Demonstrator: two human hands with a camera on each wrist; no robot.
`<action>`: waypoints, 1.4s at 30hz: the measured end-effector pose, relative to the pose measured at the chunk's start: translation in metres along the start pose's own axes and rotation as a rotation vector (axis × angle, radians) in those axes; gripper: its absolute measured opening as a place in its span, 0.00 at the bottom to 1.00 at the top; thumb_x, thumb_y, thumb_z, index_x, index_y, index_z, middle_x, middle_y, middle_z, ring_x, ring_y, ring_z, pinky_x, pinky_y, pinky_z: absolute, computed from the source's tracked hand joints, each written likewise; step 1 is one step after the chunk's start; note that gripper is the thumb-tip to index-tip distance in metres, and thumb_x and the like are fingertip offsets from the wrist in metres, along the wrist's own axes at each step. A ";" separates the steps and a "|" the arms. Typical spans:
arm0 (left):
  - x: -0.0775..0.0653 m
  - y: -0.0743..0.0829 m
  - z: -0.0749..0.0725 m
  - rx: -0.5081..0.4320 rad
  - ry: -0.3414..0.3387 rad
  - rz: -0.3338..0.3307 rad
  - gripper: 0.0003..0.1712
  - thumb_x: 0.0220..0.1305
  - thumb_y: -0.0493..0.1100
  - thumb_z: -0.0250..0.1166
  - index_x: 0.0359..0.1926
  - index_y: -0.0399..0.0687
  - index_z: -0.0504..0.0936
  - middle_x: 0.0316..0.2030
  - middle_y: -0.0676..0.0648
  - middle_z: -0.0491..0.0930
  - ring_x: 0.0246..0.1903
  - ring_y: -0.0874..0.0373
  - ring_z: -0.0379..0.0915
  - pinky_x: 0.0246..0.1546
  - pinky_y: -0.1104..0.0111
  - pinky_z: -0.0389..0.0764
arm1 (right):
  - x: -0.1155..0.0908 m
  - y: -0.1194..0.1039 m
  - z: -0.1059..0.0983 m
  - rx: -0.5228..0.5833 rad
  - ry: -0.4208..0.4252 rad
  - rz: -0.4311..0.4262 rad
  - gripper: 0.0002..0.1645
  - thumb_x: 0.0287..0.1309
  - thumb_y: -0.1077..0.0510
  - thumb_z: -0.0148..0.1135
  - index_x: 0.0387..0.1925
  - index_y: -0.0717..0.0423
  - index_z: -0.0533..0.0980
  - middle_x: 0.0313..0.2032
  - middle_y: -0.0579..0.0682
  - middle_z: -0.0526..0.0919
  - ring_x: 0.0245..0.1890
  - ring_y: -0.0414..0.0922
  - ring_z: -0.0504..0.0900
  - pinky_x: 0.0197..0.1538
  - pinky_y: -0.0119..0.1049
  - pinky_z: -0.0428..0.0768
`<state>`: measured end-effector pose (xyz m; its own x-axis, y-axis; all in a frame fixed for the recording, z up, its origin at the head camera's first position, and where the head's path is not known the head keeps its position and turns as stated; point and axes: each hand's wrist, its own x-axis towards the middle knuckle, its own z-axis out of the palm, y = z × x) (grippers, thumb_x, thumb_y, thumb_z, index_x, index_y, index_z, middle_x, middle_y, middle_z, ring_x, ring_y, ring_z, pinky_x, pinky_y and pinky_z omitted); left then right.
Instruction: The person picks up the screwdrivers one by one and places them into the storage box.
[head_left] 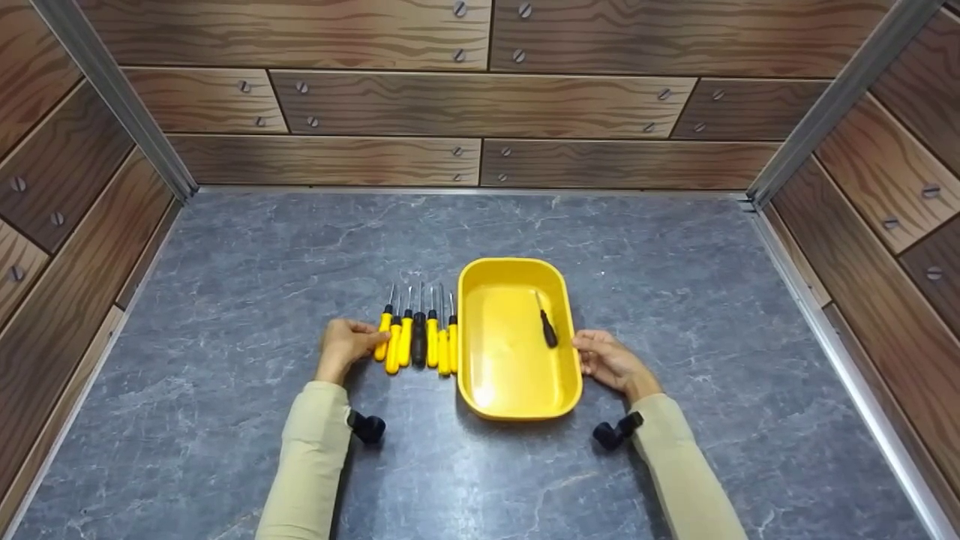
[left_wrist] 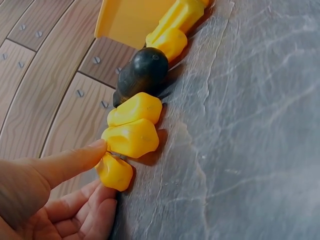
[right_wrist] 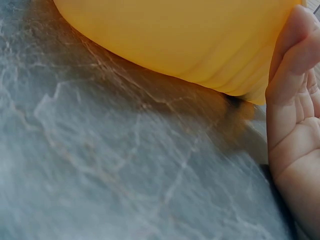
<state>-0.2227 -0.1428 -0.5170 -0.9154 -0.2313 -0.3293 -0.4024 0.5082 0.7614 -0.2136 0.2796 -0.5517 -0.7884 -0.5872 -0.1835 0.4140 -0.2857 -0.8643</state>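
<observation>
My left hand (head_left: pixel 351 345) pinches the leftmost screwdriver (left_wrist: pixel 115 172) by its yellow handle, the thumb from above and the fingers at its outer side. This screwdriver is the end one of a row of several lying side by side, blades pointing away. Most handles are yellow with black collars; one black-handled screwdriver (head_left: pixel 419 341) lies mid-row. To the right of the row stands a yellow tray (head_left: pixel 480 409), its left wall close against the last handle. A small black screwdriver (head_left: pixel 549 330) lies inside it. My right hand (head_left: pixel 611 361) holds the tray's right rim; some fingertips are hidden.
The grey marbled tabletop (head_left: pixel 675 262) spreads around the tray and tools. Wood-patterned walls (head_left: pixel 480 105) with metal edge strips stand at the back and both sides. A black camera mount (head_left: pixel 367 427) sits on the left wrist, another camera mount (head_left: pixel 616 431) on the right.
</observation>
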 end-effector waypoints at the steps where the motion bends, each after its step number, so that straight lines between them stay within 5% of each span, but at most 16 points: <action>1: 0.000 0.000 0.000 -0.007 -0.003 -0.001 0.17 0.48 0.45 0.75 0.36 0.37 0.87 0.20 0.55 0.80 0.19 0.66 0.67 0.19 0.79 0.68 | 0.000 0.000 0.000 0.001 0.001 -0.001 0.15 0.69 0.62 0.50 0.27 0.51 0.78 0.22 0.41 0.84 0.18 0.32 0.77 0.22 0.18 0.74; 12: -0.001 0.002 -0.001 0.012 0.012 0.018 0.16 0.51 0.44 0.73 0.37 0.36 0.87 0.17 0.55 0.80 0.15 0.68 0.69 0.17 0.81 0.70 | 0.001 0.000 -0.001 0.000 0.004 0.001 0.16 0.70 0.63 0.48 0.28 0.51 0.78 0.22 0.41 0.84 0.18 0.32 0.78 0.22 0.18 0.74; 19: -0.001 0.001 0.000 0.095 0.064 0.074 0.15 0.52 0.44 0.69 0.36 0.36 0.88 0.31 0.41 0.88 0.21 0.63 0.73 0.23 0.81 0.70 | 0.000 0.000 -0.001 -0.007 -0.017 -0.008 0.19 0.71 0.63 0.45 0.28 0.51 0.79 0.22 0.40 0.84 0.18 0.32 0.78 0.22 0.18 0.73; 25: -0.001 0.001 0.000 0.044 0.052 0.057 0.16 0.54 0.43 0.67 0.38 0.34 0.87 0.32 0.40 0.88 0.19 0.66 0.70 0.22 0.81 0.69 | 0.000 0.000 -0.001 -0.001 -0.003 -0.002 0.19 0.70 0.63 0.46 0.27 0.51 0.79 0.21 0.40 0.84 0.18 0.32 0.78 0.22 0.18 0.74; 33: 0.000 -0.001 0.000 -0.094 0.008 0.011 0.17 0.56 0.39 0.64 0.42 0.29 0.84 0.18 0.53 0.80 0.15 0.69 0.70 0.18 0.81 0.72 | 0.000 0.000 0.000 -0.007 0.005 0.001 0.20 0.71 0.64 0.44 0.27 0.51 0.79 0.22 0.40 0.84 0.18 0.32 0.78 0.22 0.18 0.74; 42: 0.002 -0.003 -0.001 -0.178 -0.035 -0.032 0.16 0.60 0.38 0.62 0.44 0.27 0.82 0.20 0.52 0.78 0.17 0.68 0.73 0.22 0.79 0.79 | -0.001 0.002 -0.002 -0.004 -0.005 -0.011 0.18 0.70 0.64 0.45 0.28 0.51 0.79 0.22 0.40 0.84 0.19 0.32 0.79 0.22 0.18 0.74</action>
<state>-0.2237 -0.1451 -0.5194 -0.9031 -0.2147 -0.3720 -0.4265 0.3451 0.8361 -0.2130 0.2807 -0.5536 -0.7903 -0.5882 -0.1717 0.4036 -0.2889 -0.8681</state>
